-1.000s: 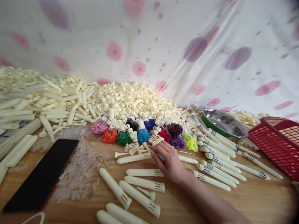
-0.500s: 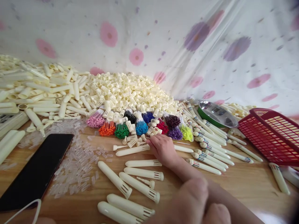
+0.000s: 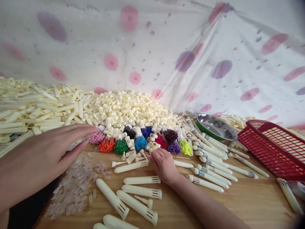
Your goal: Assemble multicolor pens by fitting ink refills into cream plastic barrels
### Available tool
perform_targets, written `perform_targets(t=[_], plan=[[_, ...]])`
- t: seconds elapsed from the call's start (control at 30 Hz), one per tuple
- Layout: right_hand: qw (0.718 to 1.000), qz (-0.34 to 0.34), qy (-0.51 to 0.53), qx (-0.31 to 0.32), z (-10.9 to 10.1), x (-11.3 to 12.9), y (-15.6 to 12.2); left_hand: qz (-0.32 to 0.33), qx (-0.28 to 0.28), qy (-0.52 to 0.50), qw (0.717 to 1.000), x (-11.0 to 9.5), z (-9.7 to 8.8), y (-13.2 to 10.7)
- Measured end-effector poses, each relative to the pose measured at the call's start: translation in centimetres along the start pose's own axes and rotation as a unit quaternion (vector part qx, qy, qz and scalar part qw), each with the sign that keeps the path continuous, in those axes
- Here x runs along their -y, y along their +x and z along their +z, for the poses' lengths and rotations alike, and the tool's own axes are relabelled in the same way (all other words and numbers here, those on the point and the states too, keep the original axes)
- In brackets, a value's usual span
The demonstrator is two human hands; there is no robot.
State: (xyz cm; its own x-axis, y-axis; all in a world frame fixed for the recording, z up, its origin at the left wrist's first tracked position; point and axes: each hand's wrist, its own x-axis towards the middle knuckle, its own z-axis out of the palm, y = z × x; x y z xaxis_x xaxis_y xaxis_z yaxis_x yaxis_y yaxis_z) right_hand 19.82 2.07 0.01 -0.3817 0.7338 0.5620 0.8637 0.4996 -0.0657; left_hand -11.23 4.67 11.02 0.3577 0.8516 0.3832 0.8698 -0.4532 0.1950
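My right hand (image 3: 163, 165) rests on the wooden table (image 3: 238, 203) with its fingers curled at the small cream parts (image 3: 133, 154); what it pinches is hidden. It lies between a cream barrel (image 3: 131, 166) and bundles of coloured refills (image 3: 139, 143). My left hand (image 3: 45, 157) hovers at the left, fingers stretched out and holding nothing, its tips near the pink refill bundle (image 3: 96, 138). Below it lies a scatter of clear little tips (image 3: 78, 187).
A heap of cream caps (image 3: 128, 106) and a heap of cream tubes (image 3: 35, 108) line the back. Slotted barrels (image 3: 140, 180) lie in front, finished pens (image 3: 209, 159) at right. A metal bowl (image 3: 215, 127) and red basket (image 3: 274, 146) stand far right. A dark phone (image 3: 26, 213) shows under my left arm.
My left hand came up from the bottom edge and swung out to the left, over the phone. My right hand has stayed in place with its fingers curled.
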Motion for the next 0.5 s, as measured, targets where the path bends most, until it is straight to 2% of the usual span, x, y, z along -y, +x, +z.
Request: perform_targets(t=[0.03,0.1,0.3,0.37,0.5], plan=[[1.0,-0.001,0.001,0.002,0.1,0.0,0.0,0.021,0.02,0.028,0.999,0.6,0.6,-0.3],[1.0,0.001,-0.002,0.012,0.2,0.1,0.2,0.02,0.053,0.05,0.997,1.5,1.2,-0.8],[0.999,0.007,-0.017,0.033,0.6,0.2,0.2,-0.073,0.083,-0.005,0.994,2.4,1.6,-2.1],[0.999,0.01,-0.014,0.04,0.5,0.1,0.2,-0.064,0.1,-0.021,0.993,2.3,2.6,-2.8],[0.997,0.003,0.052,0.058,-0.6,0.7,0.6,0.001,0.132,-0.071,0.989,1.1,5.8,-3.7]])
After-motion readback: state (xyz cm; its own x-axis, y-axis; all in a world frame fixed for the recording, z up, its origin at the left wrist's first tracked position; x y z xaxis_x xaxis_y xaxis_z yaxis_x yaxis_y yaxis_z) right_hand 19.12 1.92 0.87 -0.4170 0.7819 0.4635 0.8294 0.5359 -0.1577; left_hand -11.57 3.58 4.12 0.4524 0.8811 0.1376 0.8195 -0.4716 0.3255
